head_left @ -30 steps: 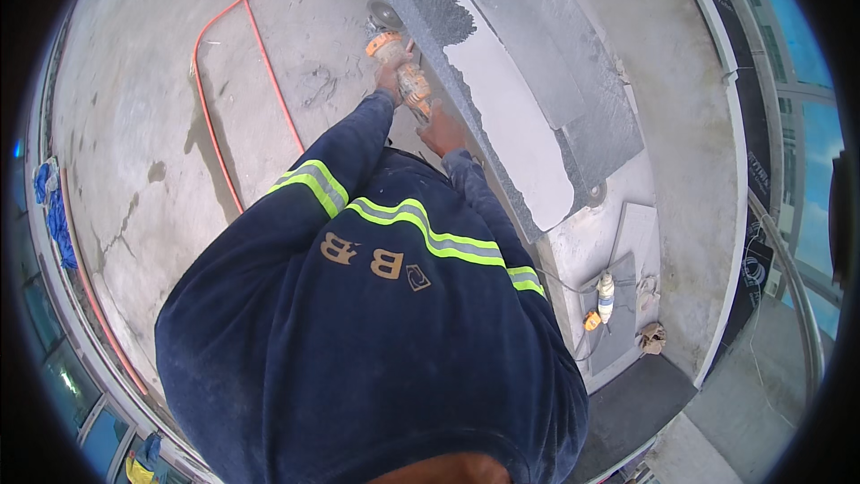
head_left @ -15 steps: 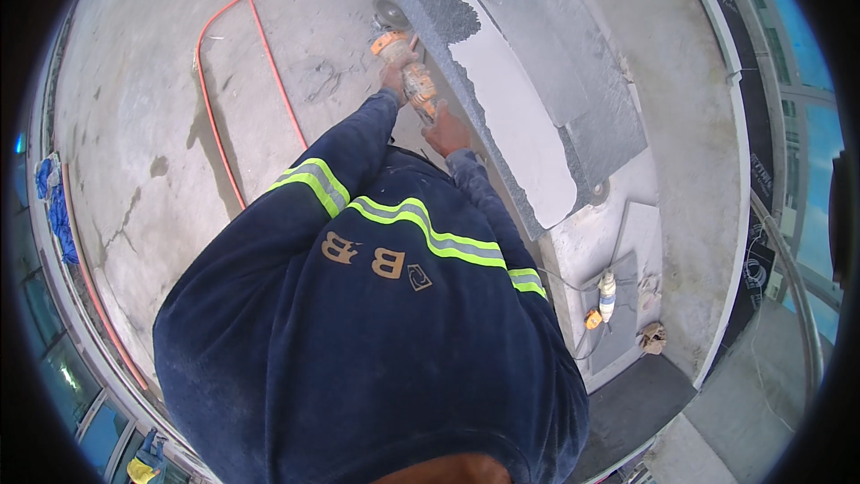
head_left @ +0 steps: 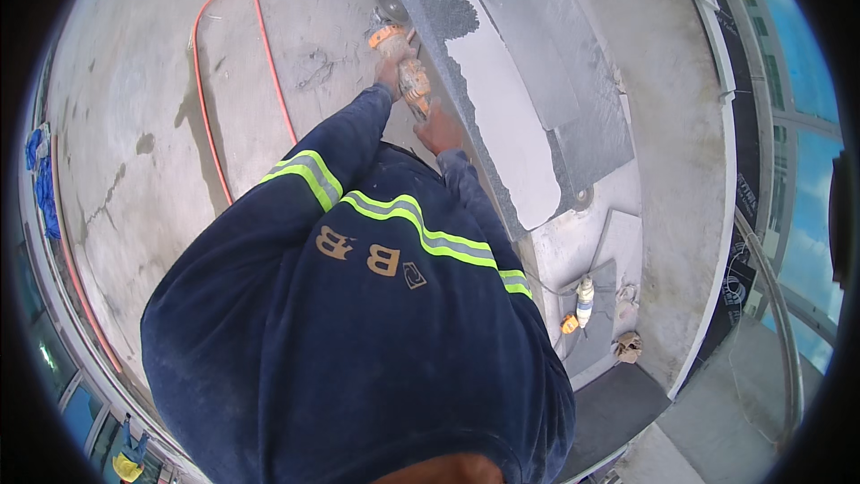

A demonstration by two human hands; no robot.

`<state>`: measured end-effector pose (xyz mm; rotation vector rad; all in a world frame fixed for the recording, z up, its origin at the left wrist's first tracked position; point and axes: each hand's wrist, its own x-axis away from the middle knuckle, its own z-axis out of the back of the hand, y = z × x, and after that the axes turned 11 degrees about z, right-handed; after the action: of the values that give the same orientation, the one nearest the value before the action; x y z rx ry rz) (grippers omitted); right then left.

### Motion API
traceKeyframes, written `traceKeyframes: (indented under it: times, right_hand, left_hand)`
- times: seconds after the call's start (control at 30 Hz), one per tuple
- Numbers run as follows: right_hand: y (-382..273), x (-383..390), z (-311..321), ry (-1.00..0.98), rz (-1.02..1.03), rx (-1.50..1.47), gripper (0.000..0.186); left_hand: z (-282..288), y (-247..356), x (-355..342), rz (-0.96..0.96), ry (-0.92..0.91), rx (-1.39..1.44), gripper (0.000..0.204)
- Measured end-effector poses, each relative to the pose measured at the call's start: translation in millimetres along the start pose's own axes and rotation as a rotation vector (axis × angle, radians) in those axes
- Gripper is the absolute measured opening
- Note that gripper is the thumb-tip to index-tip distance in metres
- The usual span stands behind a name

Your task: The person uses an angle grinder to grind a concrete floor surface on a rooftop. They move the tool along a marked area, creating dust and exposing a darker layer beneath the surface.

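Both my hands are closed around an orange angle grinder [head_left: 415, 88] coated in pale dust. My left hand [head_left: 391, 68] grips it near the head, just behind the round grey disc [head_left: 391, 7]. Farther back, toward my body, my right hand [head_left: 440, 131] wraps the rear of the body. The disc stands beside the long edge of a grey stone slab [head_left: 448, 94]; whether it touches the edge cannot be made out. A ragged white patch [head_left: 502, 116] runs along the slab's top.
An orange-red hose [head_left: 199, 99] loops over the concrete floor [head_left: 116, 125] at left. To the right, a white and orange tool [head_left: 585, 300] with a cable lies by a crumpled brown thing [head_left: 628, 347]. A person in yellow [head_left: 127, 466] is far off at lower left.
My view has shifted slightly, so the slab and hose appear a little farther left. Both hands keep their hold on the angle grinder, which has barely moved.
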<state>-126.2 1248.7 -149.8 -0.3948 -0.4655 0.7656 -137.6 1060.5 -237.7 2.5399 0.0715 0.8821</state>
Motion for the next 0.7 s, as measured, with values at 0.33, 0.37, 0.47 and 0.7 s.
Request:
traceKeyframes:
  times: [0.33, 0.37, 0.47, 0.7]
  right_hand:
    - [2, 10, 0, 0.039, 0.009, -0.028, 0.056]
    - [2, 9, 0, 0.052, 0.024, -0.032, 0.056]
    - [1, 1, 1, 0.03, -0.008, -0.025, 0.056]
    - [2, -21, 5, -0.01, -0.001, -0.084, 0.069]
  left_hand:
    - [-12, -4, 18, 0.004, 0.051, 0.0, 0.042]
    - [-12, -3, 16, -0.005, 0.054, -0.001, 0.041]
    - [-9, -1, 5, -0.02, 0.054, 0.023, 0.038]
    - [0, 11, -25, 0.025, 0.033, 0.051, 0.034]
